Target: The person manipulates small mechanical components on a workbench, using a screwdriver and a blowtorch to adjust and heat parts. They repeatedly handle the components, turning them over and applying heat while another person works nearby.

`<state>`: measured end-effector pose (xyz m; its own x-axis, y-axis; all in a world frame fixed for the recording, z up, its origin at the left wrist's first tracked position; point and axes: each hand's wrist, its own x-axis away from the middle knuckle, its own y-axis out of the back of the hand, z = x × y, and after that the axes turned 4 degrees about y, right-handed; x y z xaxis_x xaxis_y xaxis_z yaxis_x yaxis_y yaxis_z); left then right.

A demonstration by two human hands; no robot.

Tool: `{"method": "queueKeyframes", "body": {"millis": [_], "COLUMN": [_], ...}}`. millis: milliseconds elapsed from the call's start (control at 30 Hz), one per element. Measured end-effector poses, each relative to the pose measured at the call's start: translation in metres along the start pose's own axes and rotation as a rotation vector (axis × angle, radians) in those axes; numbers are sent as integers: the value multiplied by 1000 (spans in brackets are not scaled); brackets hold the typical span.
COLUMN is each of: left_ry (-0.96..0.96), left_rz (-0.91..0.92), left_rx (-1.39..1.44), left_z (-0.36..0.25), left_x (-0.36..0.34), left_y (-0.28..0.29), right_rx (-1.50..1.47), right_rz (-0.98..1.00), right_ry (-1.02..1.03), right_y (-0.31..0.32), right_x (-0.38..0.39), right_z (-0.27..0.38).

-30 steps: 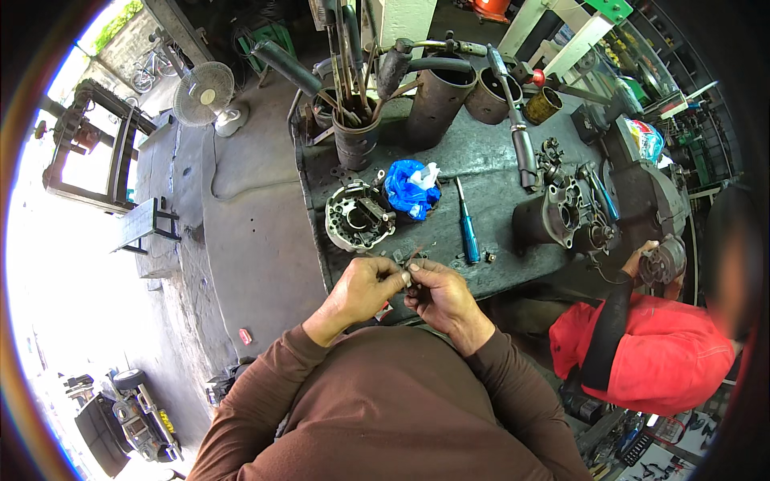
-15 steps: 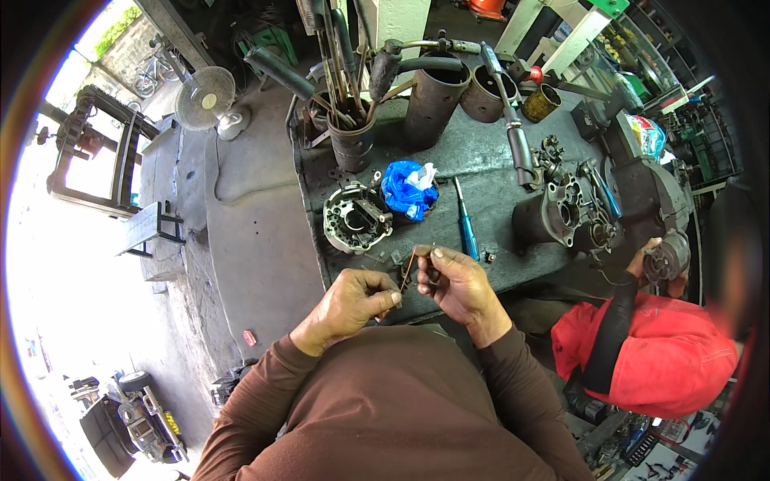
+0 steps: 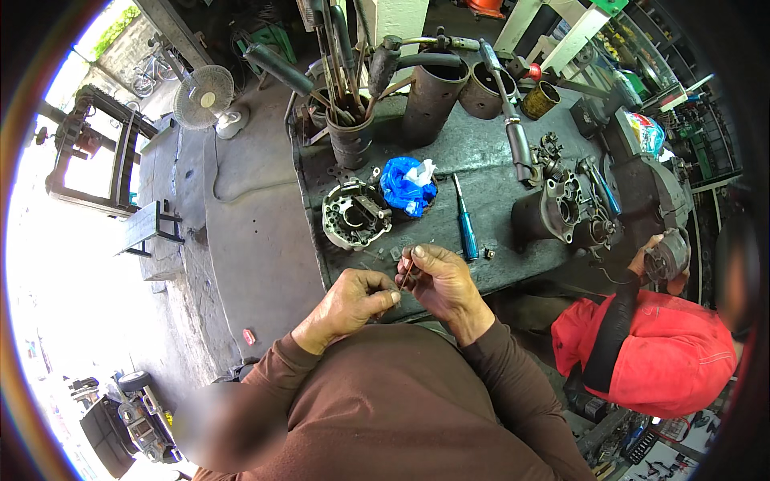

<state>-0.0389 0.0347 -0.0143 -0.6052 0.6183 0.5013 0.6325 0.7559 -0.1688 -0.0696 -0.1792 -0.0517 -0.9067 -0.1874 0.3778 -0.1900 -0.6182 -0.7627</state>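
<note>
A thin copper-coloured wire [image 3: 406,276] spans the short gap between my hands, in front of my chest at the bench's near edge. My left hand [image 3: 350,306] is closed, thumb pressed to the forefinger on its lower end; a small piece there is mostly hidden. Close beside it, my right hand [image 3: 443,282] pinches the upper end, its other fingers curled. Beyond the hands lie a round metal housing [image 3: 355,215] with an open centre, a crumpled blue plastic bag [image 3: 407,187] with white in it, and a blue-handled screwdriver [image 3: 467,228].
A can of tools [image 3: 350,143] and dark metal cylinders [image 3: 433,104] line the bench's back. A cylindrical motor housing [image 3: 545,216] sits at right among loose parts. Farther right, a co-worker in red [image 3: 658,353] holds a round metal part [image 3: 667,256]. A fan [image 3: 204,98] stands at far left.
My right hand has moved left and closer to my left hand, so less of the wire shows between them. My left hand has stayed nearly in place.
</note>
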Motion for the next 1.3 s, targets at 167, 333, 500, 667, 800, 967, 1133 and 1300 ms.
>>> {"method": "queueKeyframes", "body": {"millis": [167,333,500,667,800,967,1133,1300], "left_ry": [-40,-109,-122,-33,-66,-118,-26,-51], "left_rz": [-51,-83,-86,-131,-198,-197,-121,-182], "left_rx": [-54,-232,-298,-127,-55,-39,-12,-265], "left_z": [10,11,12,20,26,31,27,23], "left_x": [-4,-5,-6,-10,-22,-33,-30,-23], "left_y": [-2,-4,-5,-2,-5,-10,-5,-6], "right_rx": [-26,-4,115,704,1054,1290,1439,1401], "right_rz": [-77,-145,-224,-128,-77,-197,-154,-262], "right_ry": [4,-7,90,136,89,178,483,484], "right_y": [2,6,12,13,-4,-18,-18,2], "right_x": [0,-1,3,33,51,47,46,60], "right_z": [-5,-10,-4,2,-7,2,-3,-2]}}
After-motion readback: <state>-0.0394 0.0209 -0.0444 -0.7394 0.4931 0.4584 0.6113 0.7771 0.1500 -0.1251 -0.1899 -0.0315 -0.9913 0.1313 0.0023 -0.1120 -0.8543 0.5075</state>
